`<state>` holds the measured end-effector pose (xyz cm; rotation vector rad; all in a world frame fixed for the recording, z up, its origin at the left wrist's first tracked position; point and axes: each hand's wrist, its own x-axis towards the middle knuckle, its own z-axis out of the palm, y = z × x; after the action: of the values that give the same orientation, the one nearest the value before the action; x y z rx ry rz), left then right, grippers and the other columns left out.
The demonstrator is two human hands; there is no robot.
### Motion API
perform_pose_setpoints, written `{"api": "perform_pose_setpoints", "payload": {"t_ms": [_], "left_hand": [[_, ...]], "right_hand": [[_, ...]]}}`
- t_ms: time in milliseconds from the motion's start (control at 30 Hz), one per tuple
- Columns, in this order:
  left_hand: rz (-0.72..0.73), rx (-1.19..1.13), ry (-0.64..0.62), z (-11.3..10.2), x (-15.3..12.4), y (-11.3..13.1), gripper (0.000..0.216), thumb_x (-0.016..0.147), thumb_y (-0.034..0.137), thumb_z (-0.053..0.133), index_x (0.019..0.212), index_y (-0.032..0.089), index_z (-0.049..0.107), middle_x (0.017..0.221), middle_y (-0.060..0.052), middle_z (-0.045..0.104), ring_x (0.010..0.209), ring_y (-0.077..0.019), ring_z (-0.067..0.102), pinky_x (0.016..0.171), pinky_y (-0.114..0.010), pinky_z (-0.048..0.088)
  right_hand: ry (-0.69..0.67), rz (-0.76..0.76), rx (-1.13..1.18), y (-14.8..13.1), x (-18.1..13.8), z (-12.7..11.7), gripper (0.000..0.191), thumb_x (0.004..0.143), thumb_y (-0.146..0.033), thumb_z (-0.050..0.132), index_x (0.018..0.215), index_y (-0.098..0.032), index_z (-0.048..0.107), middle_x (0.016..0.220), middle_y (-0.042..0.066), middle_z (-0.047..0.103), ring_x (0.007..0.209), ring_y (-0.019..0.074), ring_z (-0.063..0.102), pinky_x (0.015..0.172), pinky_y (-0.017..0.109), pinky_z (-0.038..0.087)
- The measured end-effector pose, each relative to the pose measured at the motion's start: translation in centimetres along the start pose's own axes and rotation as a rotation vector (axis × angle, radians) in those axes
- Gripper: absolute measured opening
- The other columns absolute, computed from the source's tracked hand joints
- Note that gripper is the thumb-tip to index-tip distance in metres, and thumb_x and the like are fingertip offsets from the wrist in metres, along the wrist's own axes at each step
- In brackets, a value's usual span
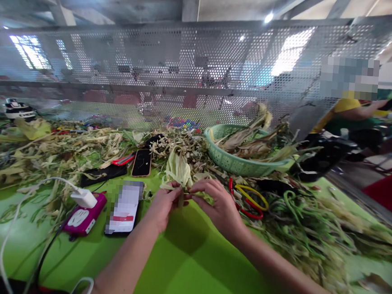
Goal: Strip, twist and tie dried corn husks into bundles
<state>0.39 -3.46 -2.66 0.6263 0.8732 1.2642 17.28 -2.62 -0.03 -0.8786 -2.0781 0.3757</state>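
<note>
Centrally, a pale husk (178,166), its loose blades fanned upward and its gathered base between the worker's hands, just above the green table (172,272). Left hand (167,201): thumb and fingers clamped on the base. Right hand (218,202): fingertips bent in close beside it; from where I stand, I cannot tell whether they grip a strand or only touch. Chief hazard, in my judgement: the thin blades look dry and could split if pulled hard, or fan out of order should the left pinch slacken. Just right of the right hand, the scissors (252,189) lie among scraps, where a sweeping wrist might knock them. To the left, beside the left forearm, a lit phone (124,214); an elbow swung outward could shove it. Farther left, a purple power strip (85,215) with a white cord (16,214) looping toward the table's near edge: a snagged sleeve or arm might drag both. Beyond, a green basket (240,163), heaped with browner leaves, some overhanging its rim and liable to spill if bumped.
</note>
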Motion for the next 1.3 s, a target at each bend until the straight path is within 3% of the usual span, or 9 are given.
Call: {"api": "perform_pose_setpoints", "payload": {"t_ms": [233,433,533,700,867,967,1133,1300], "left_hand": [[-0.007,-0.098,-0.022,0.6,-0.5,-0.1,0.030,0.066,0.021,0.076,0.086,0.016,0.054,0.068,0.002,0.064,0.061,-0.0091,0.062,0.059,-0.019,0.047],[0.047,0.029,-0.003,0.4,-0.1,-0.2,0.036,0.063,0.028,0.078,0.088,0.015,0.056,0.078,-0.004,0.068,0.068,-0.0125,0.062,0.063,-0.022,0.045],[0.132,0.223,0.026,0.6,-0.2,0.1,0.031,0.062,0.028,0.077,0.082,0.014,0.060,0.073,-0.003,0.067,0.068,-0.0138,0.060,0.067,-0.025,0.045],[0.193,0.314,-0.026,0.9,-0.4,0.1,0.025,0.061,0.025,0.077,0.078,0.015,0.062,0.072,0.000,0.064,0.070,-0.0140,0.059,0.074,-0.029,0.046],[0.153,0.296,-0.102,1.1,-0.8,-0.1,0.023,0.066,0.022,0.072,0.085,0.016,0.063,0.077,-0.001,0.066,0.078,-0.0160,0.061,0.081,-0.031,0.046],[0.089,0.245,-0.126,1.3,-1.3,0.2,0.021,0.069,0.025,0.070,0.086,0.016,0.061,0.076,-0.002,0.066,0.077,-0.0165,0.062,0.079,-0.030,0.046],[0.127,0.336,-0.121,1.1,-1.2,0.0,0.027,0.071,0.035,0.071,0.088,0.017,0.061,0.075,-0.002,0.066,0.075,-0.0160,0.061,0.074,-0.029,0.045],[0.141,0.341,0.035,0.3,-0.2,-0.4,0.025,0.070,0.035,0.070,0.083,0.016,0.061,0.066,0.000,0.062,0.064,-0.0140,0.057,0.065,-0.026,0.043]], "right_hand": [[-0.173,-0.240,-0.339,-1.0,-0.8,1.0,0.032,0.087,-0.012,0.053,0.110,-0.030,0.065,0.100,0.004,0.066,0.090,0.0205,0.054,0.079,0.035,0.036],[-0.181,-0.304,-0.331,-1.6,-0.9,1.3,0.021,0.090,-0.018,0.050,0.098,-0.026,0.069,0.094,0.004,0.070,0.084,0.0177,0.056,0.078,0.033,0.035],[-0.112,-0.223,-0.266,-1.5,-0.6,0.8,0.018,0.089,-0.018,0.052,0.095,-0.024,0.068,0.090,0.003,0.071,0.081,0.0179,0.058,0.076,0.033,0.037],[0.000,-0.021,-0.091,-0.7,-0.1,0.0,0.011,0.088,-0.023,0.055,0.090,-0.023,0.066,0.110,0.007,0.065,0.099,0.0216,0.059,0.085,0.033,0.043],[0.026,0.224,0.023,0.2,0.0,0.3,0.007,0.085,-0.027,0.058,0.081,-0.021,0.061,0.078,0.003,0.064,0.073,0.0193,0.059,0.068,0.029,0.045],[0.059,0.317,0.095,0.4,-0.1,0.7,0.010,0.084,-0.030,0.059,0.080,-0.021,0.059,0.072,0.001,0.061,0.067,0.0174,0.056,0.063,0.027,0.043],[0.056,0.367,0.189,0.7,-0.1,1.0,0.014,0.084,-0.035,0.059,0.082,-0.021,0.057,0.069,-0.001,0.059,0.064,0.0154,0.053,0.058,0.025,0.041],[-0.089,0.332,0.096,0.7,-0.1,0.6,0.013,0.080,-0.031,0.063,0.088,-0.022,0.061,0.079,0.001,0.066,0.070,0.0172,0.059,0.062,0.026,0.043]]}}
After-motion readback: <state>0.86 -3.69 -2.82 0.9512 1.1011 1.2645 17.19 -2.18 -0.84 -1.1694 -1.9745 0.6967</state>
